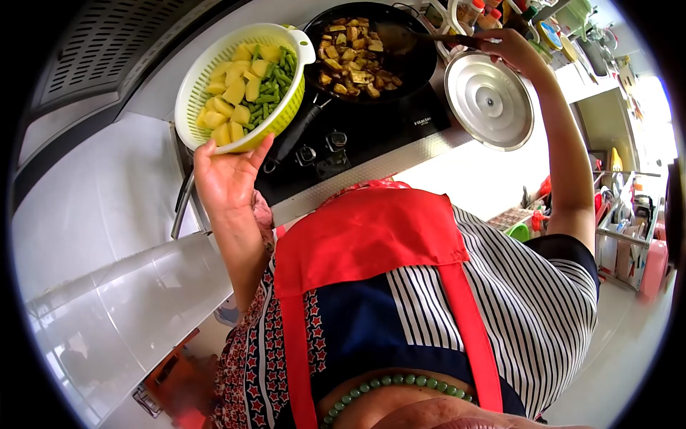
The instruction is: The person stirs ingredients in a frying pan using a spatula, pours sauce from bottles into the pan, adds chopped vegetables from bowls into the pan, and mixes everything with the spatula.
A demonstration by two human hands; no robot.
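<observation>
My left hand (232, 171) grips the near rim of a white and green colander (286, 118) and holds it tilted beside the wok. Chunks of yellow potato (234, 91) and cut green beans (268, 96) fill it. My right hand (513, 51) is closed around the handle of a dark spatula (395, 38), whose blade rests inside the black wok (421, 68). Browned pieces of food (350, 53) lie in the wok, mostly on its left side. What these browned pieces are, I cannot tell.
The wok sits on a black gas stove (386, 132) with knobs at its front. A round metal lid (489, 102) lies right of the stove. Seasoning jars (471, 13) crowd the back right. A range hood (107, 50) is at upper left, and a rack of utensils (629, 222) at far right.
</observation>
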